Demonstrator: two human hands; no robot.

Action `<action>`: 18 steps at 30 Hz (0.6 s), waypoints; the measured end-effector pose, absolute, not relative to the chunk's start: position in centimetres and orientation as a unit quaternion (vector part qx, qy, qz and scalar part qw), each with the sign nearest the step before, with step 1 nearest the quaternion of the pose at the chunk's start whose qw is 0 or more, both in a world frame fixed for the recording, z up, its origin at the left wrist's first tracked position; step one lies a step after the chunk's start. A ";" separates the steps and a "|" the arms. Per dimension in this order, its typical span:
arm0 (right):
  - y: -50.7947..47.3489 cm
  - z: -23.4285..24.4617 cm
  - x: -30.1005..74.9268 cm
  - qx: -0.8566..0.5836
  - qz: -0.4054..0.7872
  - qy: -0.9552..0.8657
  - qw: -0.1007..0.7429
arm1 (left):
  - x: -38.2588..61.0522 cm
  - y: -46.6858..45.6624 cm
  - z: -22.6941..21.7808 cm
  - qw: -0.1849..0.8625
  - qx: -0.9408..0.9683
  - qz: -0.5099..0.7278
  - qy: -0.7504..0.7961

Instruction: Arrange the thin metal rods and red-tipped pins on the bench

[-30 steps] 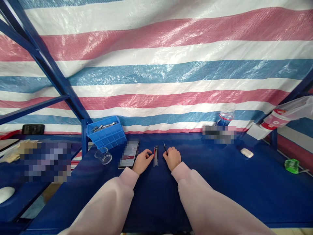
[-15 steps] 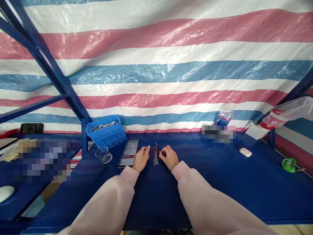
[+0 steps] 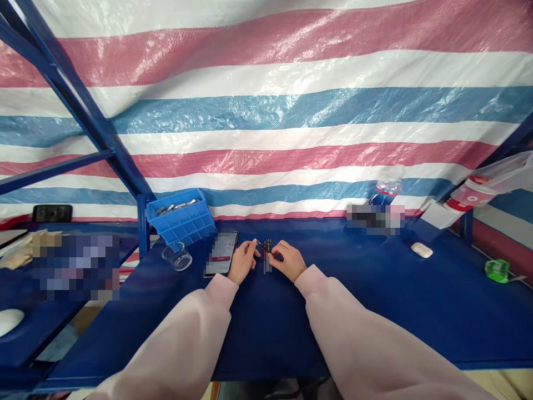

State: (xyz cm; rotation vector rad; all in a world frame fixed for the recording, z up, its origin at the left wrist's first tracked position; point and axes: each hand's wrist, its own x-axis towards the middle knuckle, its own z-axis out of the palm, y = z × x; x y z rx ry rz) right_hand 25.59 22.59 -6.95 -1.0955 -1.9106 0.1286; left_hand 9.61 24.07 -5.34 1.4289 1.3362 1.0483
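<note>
A person's left hand (image 3: 244,262) and right hand (image 3: 288,262) curl inward on either side of a bundle of slim pens (image 3: 267,258) lying on a blue counter (image 3: 266,333), fingertips nearly meeting. A thin dark piece (image 3: 261,243) shows between them; any pinch is too small to tell. Left of the pens sit a smartphone (image 3: 220,253), a glass beaker (image 3: 176,256) and a blue compartment tray (image 3: 180,218); far right, a white earbud case (image 3: 421,250).

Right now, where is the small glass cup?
In the head view, the small glass cup stands left of the phone, just in front of the blue plastic crate.
</note>
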 end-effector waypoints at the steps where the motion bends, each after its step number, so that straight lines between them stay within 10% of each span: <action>1: 22.6 -6.9 25.6 -0.437 0.051 -0.776 0.453 | 9.7 24.1 -5.3 0.451 0.572 0.427 0.536; 18: 22.5 -6.9 25.5 -0.428 0.059 -0.780 0.452 | 8.9 24.5 -3.8 0.418 0.508 0.536 0.529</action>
